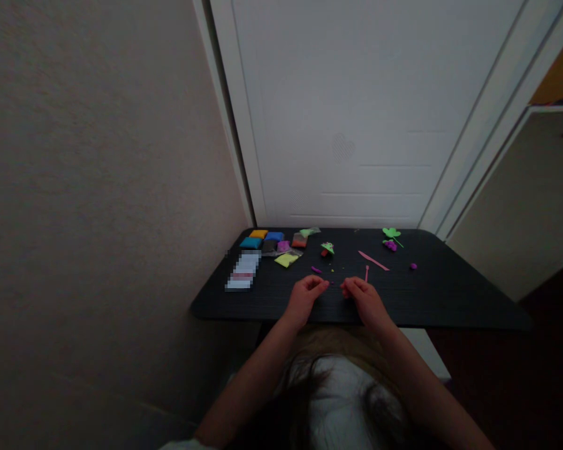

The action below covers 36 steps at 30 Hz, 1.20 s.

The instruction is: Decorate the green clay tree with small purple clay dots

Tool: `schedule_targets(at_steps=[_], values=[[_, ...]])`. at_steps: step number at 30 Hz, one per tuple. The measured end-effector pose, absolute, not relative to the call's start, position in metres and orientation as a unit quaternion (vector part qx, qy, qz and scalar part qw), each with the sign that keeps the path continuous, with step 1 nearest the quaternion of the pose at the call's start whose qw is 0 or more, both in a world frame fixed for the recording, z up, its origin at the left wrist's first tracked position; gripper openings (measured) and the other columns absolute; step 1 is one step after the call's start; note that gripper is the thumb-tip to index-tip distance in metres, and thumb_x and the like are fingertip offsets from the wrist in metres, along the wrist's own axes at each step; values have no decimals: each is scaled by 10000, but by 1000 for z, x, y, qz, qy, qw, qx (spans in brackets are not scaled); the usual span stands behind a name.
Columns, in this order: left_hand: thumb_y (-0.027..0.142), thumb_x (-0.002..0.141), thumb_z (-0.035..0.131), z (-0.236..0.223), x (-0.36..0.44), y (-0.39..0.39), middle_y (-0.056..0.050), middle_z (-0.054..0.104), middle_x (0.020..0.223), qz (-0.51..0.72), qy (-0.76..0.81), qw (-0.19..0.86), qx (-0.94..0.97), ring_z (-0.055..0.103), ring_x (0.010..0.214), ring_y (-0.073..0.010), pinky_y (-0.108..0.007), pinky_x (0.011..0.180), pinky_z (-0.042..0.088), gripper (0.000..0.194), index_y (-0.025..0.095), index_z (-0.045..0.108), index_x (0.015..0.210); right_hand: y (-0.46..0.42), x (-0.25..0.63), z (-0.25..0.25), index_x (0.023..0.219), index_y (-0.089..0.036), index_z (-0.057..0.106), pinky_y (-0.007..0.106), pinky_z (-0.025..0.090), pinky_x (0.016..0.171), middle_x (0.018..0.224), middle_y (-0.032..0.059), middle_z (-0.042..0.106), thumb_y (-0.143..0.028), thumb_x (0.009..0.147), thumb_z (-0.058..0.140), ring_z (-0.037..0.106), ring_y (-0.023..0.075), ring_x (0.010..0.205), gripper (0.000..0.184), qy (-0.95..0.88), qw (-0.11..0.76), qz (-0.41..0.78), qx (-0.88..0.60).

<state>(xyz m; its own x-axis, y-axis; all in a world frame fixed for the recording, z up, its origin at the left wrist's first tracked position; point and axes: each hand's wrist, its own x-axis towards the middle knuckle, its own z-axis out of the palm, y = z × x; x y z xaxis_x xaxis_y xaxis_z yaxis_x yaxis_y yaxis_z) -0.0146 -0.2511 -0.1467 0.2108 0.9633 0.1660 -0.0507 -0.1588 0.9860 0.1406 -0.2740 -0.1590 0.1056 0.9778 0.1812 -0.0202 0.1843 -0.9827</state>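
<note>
Near the front of the black table, my left hand [308, 292] has thumb and fingers pressed together in a pinch. Facing it across a small gap, my right hand [360, 294] is curled closed too. Anything inside either pinch is too small to make out. A tiny purple crumb [332, 283] lies between the hands. Just beyond them are a purple clay strip [316, 270] and a yellow speck [332, 270]. A small clay figure [327, 249] with a green top and a reddish-brown base stands farther back. Past my right hand lies a short pink modelling tool [366, 273].
Several coloured clay packets [274, 237] and an open yellow packet [287, 259] cover the back left, behind a pixelated phone-like rectangle [244, 270]. Rightward lie a long pink clay knife [373, 260], a purple ball [413, 266], purple clay [390, 245] and a green clover-shaped piece [391, 232]. A white door [347, 112] borders the table [450, 306].
</note>
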Motion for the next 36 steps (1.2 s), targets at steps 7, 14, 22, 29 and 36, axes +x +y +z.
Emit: schedule_targets(at_steps=[7,14,22,29,36], values=[[395,624,625,-147,-14,-251,24,493,619,496,386,524,575,420,591,-92,-219,580,324,272,143,530,655,-274,141,-159,679,-192,599,266,332,619,605,0,527,-479,729,505,459,138,611,306,-508,577,432,-472],[373,614,638,-149,-15,-250,31,491,611,491,381,529,577,417,579,-87,-216,568,315,258,146,525,663,-274,141,-160,696,-191,607,266,326,618,610,0,524,-471,735,501,455,136,613,301,-508,574,436,-472],[387,684,569,-146,-16,-252,-19,584,687,482,378,521,595,497,692,-135,-252,683,356,254,136,605,677,-274,141,-159,672,-190,591,268,330,623,609,1,520,-470,732,505,451,136,615,299,-511,574,437,-467],[400,697,547,-144,-17,-252,-22,589,690,481,382,513,599,497,697,-141,-258,691,353,274,136,616,683,-273,142,-161,680,-183,584,258,332,621,616,2,516,-470,738,499,448,136,622,304,-513,571,436,-469],[383,659,598,-148,-15,-251,-5,575,674,484,380,523,590,481,662,-120,-240,645,347,251,134,604,690,-271,144,-163,706,-191,592,249,325,623,624,-11,513,-436,759,493,446,123,624,269,-519,567,442,-462]])
